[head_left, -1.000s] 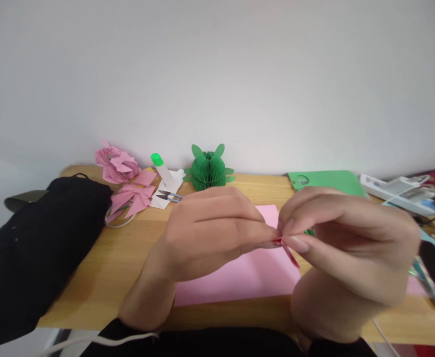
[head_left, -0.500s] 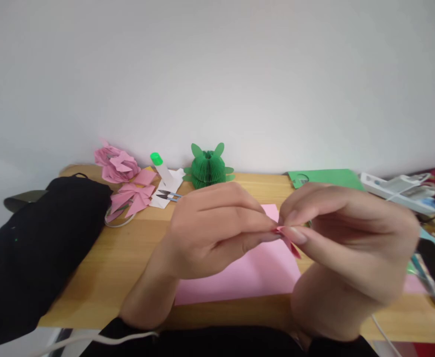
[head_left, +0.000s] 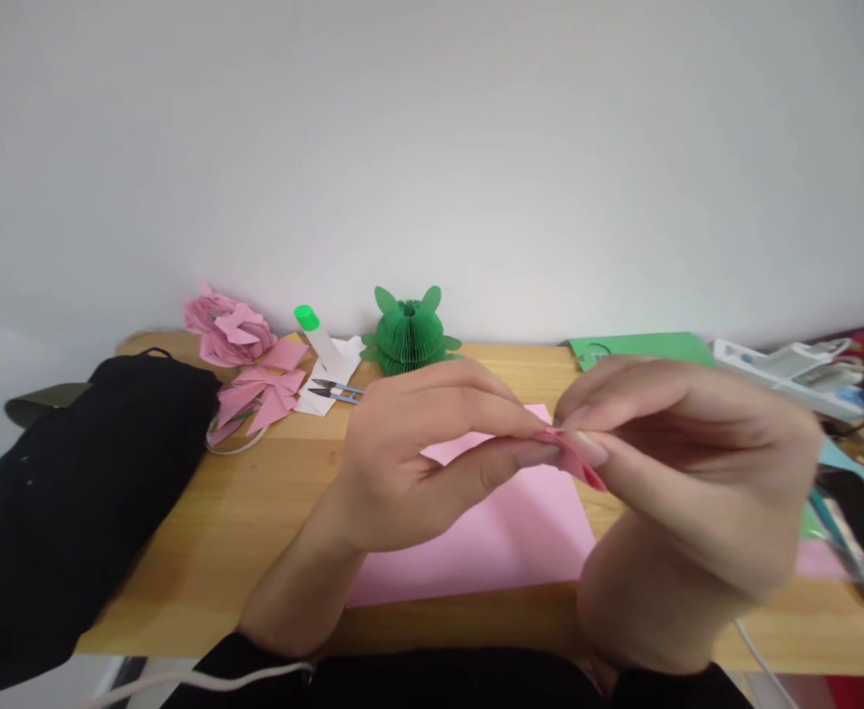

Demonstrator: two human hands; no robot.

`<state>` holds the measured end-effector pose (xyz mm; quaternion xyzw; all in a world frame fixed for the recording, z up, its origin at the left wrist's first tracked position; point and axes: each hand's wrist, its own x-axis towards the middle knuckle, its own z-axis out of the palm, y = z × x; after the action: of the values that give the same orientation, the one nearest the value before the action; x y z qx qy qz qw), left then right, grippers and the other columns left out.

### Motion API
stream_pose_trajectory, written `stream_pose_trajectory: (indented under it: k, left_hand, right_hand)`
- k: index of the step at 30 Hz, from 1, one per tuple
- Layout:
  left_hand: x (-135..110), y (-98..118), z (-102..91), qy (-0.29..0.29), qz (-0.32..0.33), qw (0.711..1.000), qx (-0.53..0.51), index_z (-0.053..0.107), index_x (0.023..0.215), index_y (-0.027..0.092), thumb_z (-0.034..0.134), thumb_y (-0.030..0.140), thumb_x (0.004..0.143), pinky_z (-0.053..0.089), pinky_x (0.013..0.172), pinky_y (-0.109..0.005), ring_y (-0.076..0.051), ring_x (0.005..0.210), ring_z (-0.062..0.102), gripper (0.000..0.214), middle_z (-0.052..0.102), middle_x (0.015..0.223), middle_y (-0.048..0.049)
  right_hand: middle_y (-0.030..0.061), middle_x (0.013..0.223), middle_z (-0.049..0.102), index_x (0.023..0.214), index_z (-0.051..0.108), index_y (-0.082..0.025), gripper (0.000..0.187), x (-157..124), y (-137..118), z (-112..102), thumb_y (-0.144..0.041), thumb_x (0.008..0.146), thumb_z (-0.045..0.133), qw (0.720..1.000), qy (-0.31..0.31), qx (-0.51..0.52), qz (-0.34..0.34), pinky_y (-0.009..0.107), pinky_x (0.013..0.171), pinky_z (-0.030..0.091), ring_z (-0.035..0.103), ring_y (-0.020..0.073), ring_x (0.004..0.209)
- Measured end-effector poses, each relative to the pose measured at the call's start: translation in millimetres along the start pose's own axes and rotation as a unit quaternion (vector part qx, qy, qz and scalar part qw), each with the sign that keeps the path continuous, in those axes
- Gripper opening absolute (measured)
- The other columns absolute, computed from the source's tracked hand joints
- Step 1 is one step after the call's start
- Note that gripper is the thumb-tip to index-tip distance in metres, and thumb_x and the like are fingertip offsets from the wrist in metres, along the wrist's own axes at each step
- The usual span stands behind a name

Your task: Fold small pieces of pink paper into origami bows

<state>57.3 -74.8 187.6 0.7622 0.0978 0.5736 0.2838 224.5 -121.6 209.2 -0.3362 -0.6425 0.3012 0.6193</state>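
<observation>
Between my two hands is a small folded piece of pink paper (head_left: 580, 467), its lower end sticking out below the fingertips. My left hand (head_left: 432, 463) pinches its left edge with thumb and fingers. On the other side, my right hand (head_left: 697, 473) grips it between thumb and forefinger. Most of the folded piece is hidden by the fingers. Beneath the hands, a pink sheet of paper (head_left: 476, 561) lies flat on the wooden table (head_left: 254, 522).
Along the wall stand a pink paper flower (head_left: 232, 330), a glue stick (head_left: 317, 340) and a green paper figure (head_left: 411, 337). Thread snips (head_left: 337, 391) lie on white paper. A black bag (head_left: 106, 473) is at left; a power strip (head_left: 793, 379) and phone (head_left: 860, 522) are at right.
The left thumb has parted from the left fingers, leaving a gap between them. Both hands are slightly higher, and more of the folded pink paper shows.
</observation>
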Motion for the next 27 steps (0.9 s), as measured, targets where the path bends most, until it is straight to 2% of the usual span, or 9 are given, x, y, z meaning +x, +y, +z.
stream_pose_trajectory:
  k: [9,12,16,21,27]
  left_hand:
    - [-2.8,-0.9,2.2,0.019,-0.011,0.999,-0.032,0.073,0.091,0.013,0.072,0.004,0.086,0.062,0.070,-0.028,-0.015,0.074,0.072,0.010,0.077,0.080,-0.0064]
    - [-2.8,-0.4,2.5,0.017,-0.010,0.999,-0.027,0.073,0.092,0.013,0.072,0.004,0.086,0.061,0.070,-0.028,-0.015,0.075,0.071,0.011,0.077,0.080,-0.0059]
    - [-2.2,0.9,3.9,0.025,-0.029,0.999,-0.021,0.073,0.092,0.018,0.071,0.007,0.088,0.061,0.068,-0.027,-0.013,0.072,0.070,0.012,0.077,0.079,-0.0019]
    - [-2.5,2.1,5.1,0.055,-0.064,0.996,-0.020,0.075,0.091,0.019,0.071,0.006,0.088,0.060,0.069,-0.026,-0.012,0.071,0.070,0.015,0.078,0.079,0.0008]
    - [-3.4,4.6,4.9,0.085,-0.122,0.989,-0.024,0.077,0.090,0.020,0.072,0.013,0.089,0.058,0.066,-0.026,-0.011,0.072,0.069,0.009,0.079,0.084,0.0003]
  right_hand:
    - [-0.0012,0.062,0.071,0.083,0.079,-0.022,0.018,4.0,2.7,-1.9,-0.005,0.083,0.073,0.998,-0.032,0.054,0.021,0.024,0.051,0.056,0.064,0.0111,0.056]
    - [-0.0014,0.063,0.071,0.082,0.078,-0.023,0.017,3.3,4.4,-2.9,-0.007,0.084,0.073,0.998,-0.034,0.052,0.027,0.025,0.051,0.055,0.064,0.0117,0.056]
    - [-0.0013,0.063,0.071,0.084,0.079,-0.025,0.020,1.5,4.4,-3.1,-0.006,0.084,0.072,0.998,-0.021,0.047,0.030,0.025,0.051,0.056,0.066,0.0126,0.057]
    - [0.0001,0.080,0.078,0.092,0.080,-0.025,0.027,-0.2,5.0,-2.3,-0.001,0.081,0.073,0.999,0.013,0.033,0.035,0.024,0.055,0.059,0.069,0.0119,0.062]
    - [0.0023,0.084,0.079,0.098,0.081,-0.025,0.028,-3.1,9.9,-2.8,-0.004,0.085,0.068,1.000,0.004,0.003,0.001,0.027,0.058,0.059,0.070,0.0147,0.071]
